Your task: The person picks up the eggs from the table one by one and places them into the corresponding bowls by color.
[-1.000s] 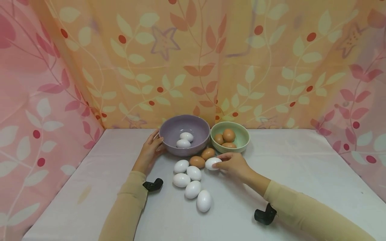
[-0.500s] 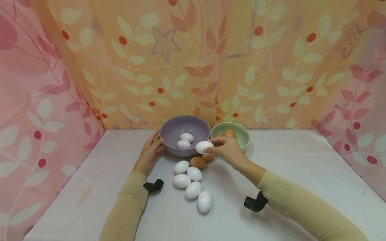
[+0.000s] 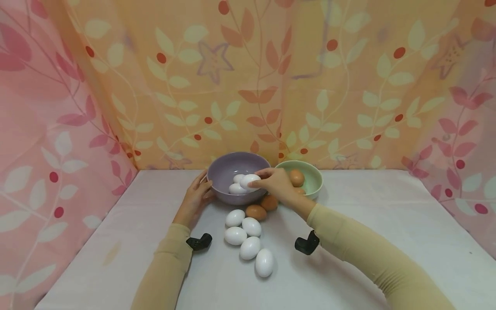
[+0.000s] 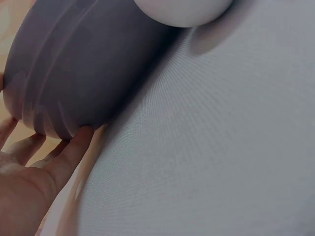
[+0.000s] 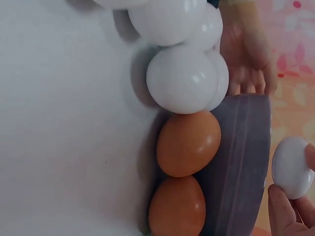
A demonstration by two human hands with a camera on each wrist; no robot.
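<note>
The purple bowl (image 3: 221, 199) stands at the back of the table, with two white eggs (image 3: 235, 189) inside. My left hand (image 3: 193, 198) touches its left side; in the left wrist view the fingertips rest against the outer wall (image 4: 78, 73), fingers fairly straight. My right hand (image 3: 280, 186) pinches another white egg (image 3: 249, 182) between thumb and fingers at the bowl's front right. That held egg (image 5: 291, 167) shows beyond the bowl's rim in the right wrist view. Two brown eggs (image 3: 255, 212) and several white eggs (image 3: 250, 248) lie on the table in front of the bowl.
A smaller green bowl (image 3: 318, 181) with brown eggs (image 3: 296, 177) stands right of the purple one, partly hidden by my right hand. White cloth (image 3: 372, 206) covers the table. Patterned curtains (image 3: 341, 107) hang behind and at both sides.
My right hand has lifted the white egg off the table and carried it up and left, over the purple bowl. My left hand has stayed at the bowl's side.
</note>
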